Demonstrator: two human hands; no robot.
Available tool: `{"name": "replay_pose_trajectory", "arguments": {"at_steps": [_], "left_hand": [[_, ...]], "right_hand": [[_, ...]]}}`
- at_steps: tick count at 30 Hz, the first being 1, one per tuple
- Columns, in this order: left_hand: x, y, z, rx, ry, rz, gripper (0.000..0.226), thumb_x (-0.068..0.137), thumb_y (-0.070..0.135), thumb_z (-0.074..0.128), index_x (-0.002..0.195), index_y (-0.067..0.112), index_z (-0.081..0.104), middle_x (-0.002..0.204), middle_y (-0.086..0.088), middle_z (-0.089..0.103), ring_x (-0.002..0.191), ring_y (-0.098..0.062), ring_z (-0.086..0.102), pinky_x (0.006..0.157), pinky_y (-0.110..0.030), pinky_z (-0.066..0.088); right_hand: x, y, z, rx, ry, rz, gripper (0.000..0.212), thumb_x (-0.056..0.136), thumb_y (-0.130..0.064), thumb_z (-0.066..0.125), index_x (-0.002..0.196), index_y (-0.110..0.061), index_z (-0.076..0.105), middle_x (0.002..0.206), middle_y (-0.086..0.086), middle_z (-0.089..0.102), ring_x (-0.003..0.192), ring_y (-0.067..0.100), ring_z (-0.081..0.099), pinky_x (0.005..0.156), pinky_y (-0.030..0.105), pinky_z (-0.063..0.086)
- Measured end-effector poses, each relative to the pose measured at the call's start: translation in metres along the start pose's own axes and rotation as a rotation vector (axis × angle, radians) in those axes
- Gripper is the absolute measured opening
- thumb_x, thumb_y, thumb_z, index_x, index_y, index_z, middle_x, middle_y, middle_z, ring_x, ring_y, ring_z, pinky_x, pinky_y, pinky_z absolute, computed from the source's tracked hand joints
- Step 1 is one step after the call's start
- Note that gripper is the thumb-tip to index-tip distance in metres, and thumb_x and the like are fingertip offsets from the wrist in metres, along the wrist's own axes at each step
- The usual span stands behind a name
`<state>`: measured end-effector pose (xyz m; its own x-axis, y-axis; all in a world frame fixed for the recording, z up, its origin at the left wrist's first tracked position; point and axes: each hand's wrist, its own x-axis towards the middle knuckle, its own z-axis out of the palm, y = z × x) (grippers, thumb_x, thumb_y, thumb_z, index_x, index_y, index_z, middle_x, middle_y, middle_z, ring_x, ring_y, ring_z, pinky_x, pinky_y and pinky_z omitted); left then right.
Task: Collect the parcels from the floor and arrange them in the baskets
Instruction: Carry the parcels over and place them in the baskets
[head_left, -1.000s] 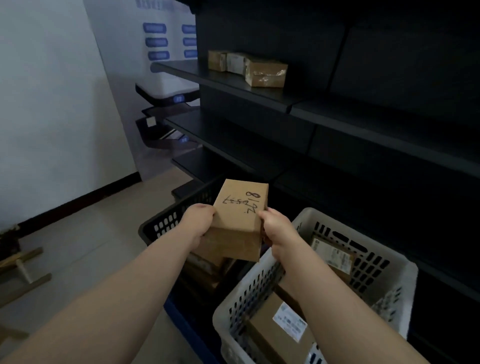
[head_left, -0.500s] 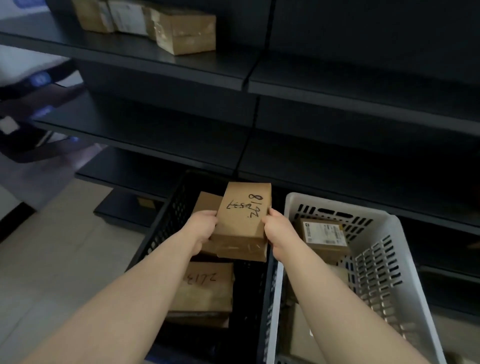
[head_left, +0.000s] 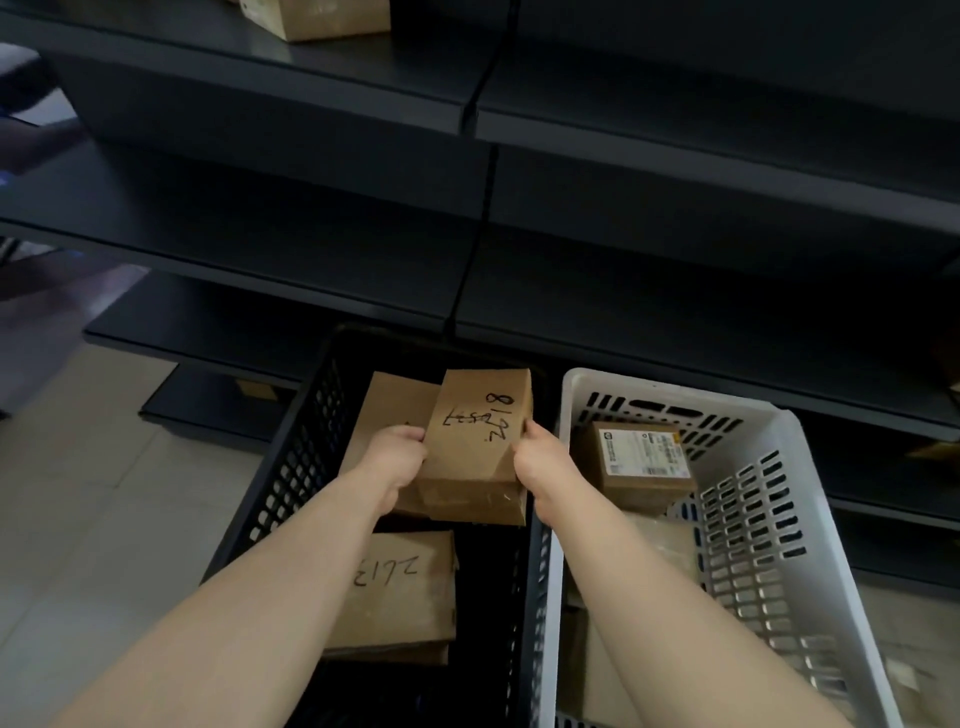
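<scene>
both hands, left (head_left: 395, 457) and right (head_left: 540, 462), grip a parcel (head_left: 475, 447) marked "8"; below it, a box (head_left: 400, 587) reads "2213".

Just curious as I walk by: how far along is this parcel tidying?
Done: boxes already lie in the black basket and the white basket. In hand: the left hand and right hand grip a brown parcel above the black basket, not yet set down. Left: placing it; the visible floor shows no parcels, the rest is out of view.
</scene>
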<state>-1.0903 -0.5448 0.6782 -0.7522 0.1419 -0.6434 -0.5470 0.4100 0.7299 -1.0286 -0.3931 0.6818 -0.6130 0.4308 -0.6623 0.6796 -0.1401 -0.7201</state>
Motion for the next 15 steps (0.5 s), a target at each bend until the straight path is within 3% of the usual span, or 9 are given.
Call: {"name": "replay_pose_trajectory", "arguments": {"at_steps": [4,10,13,15], "left_hand": [[-0.002,0.0,0.003,0.025,0.031,0.012,0.041,0.097,0.001,0.048,0.137,0.01,0.052,0.131,-0.012,0.058,0.116,-0.024,0.055,0.087,-0.026,0.044],[0.005,-0.005,0.009,0.033,0.045,0.008,0.039,0.096,0.0,0.05,0.134,0.009,0.055,0.128,-0.012,0.059,0.096,-0.017,0.053,0.067,-0.019,0.044],[0.01,-0.009,0.008,0.058,0.039,-0.008,0.038,0.095,-0.001,0.05,0.132,0.01,0.055,0.127,-0.011,0.059,0.099,-0.019,0.054,0.074,-0.022,0.047],[0.017,-0.011,0.007,0.088,0.021,-0.018,0.039,0.094,-0.001,0.049,0.13,0.012,0.056,0.127,-0.01,0.06,0.107,-0.021,0.057,0.09,-0.03,0.05]], "right_hand": [[0.008,0.006,0.002,0.005,-0.01,0.036,0.052,0.101,-0.013,0.029,0.149,-0.032,0.035,0.135,0.003,0.057,0.111,0.028,0.059,0.095,0.046,0.053],[0.01,0.011,0.0,-0.053,0.005,0.03,0.053,0.1,-0.01,0.031,0.149,-0.03,0.035,0.135,0.004,0.056,0.11,0.027,0.059,0.09,0.042,0.056],[0.012,0.012,0.006,-0.101,0.029,0.023,0.054,0.098,-0.01,0.031,0.147,-0.032,0.037,0.132,0.005,0.057,0.108,0.029,0.06,0.089,0.044,0.056],[0.013,0.01,0.009,-0.151,0.064,0.019,0.054,0.096,-0.011,0.03,0.144,-0.032,0.041,0.127,0.008,0.058,0.105,0.031,0.059,0.089,0.046,0.056]]}}
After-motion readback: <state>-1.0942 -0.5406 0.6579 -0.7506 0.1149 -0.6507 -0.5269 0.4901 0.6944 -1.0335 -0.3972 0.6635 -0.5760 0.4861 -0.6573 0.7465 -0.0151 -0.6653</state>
